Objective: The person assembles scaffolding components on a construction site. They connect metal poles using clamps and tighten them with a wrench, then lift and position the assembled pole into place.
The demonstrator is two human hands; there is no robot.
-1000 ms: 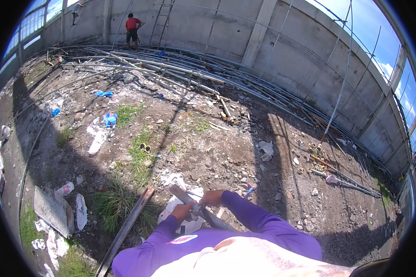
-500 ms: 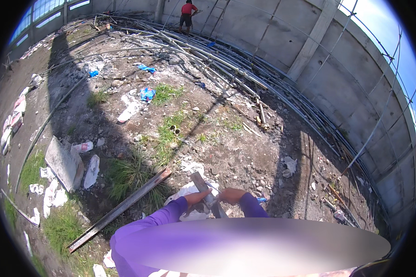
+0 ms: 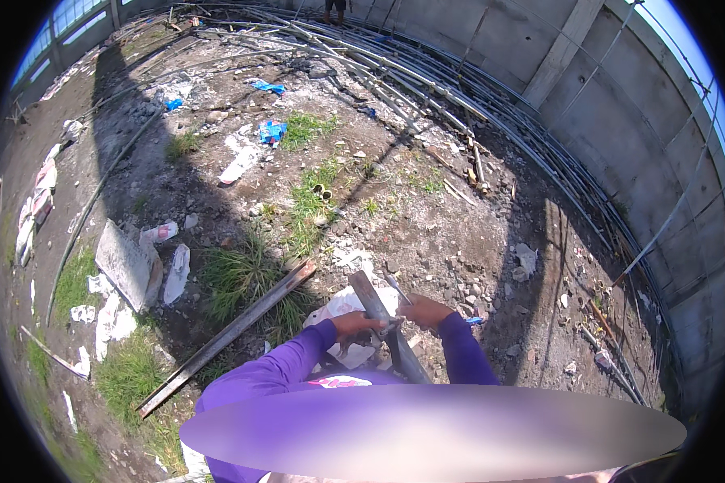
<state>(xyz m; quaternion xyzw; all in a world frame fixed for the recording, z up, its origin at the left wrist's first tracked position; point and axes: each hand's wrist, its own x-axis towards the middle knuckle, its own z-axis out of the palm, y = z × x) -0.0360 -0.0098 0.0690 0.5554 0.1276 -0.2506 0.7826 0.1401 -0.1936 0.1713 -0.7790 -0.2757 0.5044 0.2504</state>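
Observation:
A grey metal pipe (image 3: 371, 297) slants up from my chest toward the ground ahead. My left hand (image 3: 354, 324) is closed around the pipe from the left. From the right, my right hand (image 3: 425, 310) grips it too, where a thin metal piece (image 3: 396, 288) sticks out near my fingers. Both arms wear purple sleeves (image 3: 286, 367). Beneath my hands lies a white sheet or bag (image 3: 337, 306) on the dirt.
A long wooden plank (image 3: 225, 336) lies on grass to my left beside a grey slab (image 3: 124, 265). White and blue litter is scattered over the dirt. Many long pipes (image 3: 427, 88) are stacked along the curved concrete wall (image 3: 620, 105). A person's legs (image 3: 335, 8) show far off.
The view has swung to the right and downward: the plank and slab shifted further into view on the left, and the distant person slid to the top edge. Both hands stay on the pipe.

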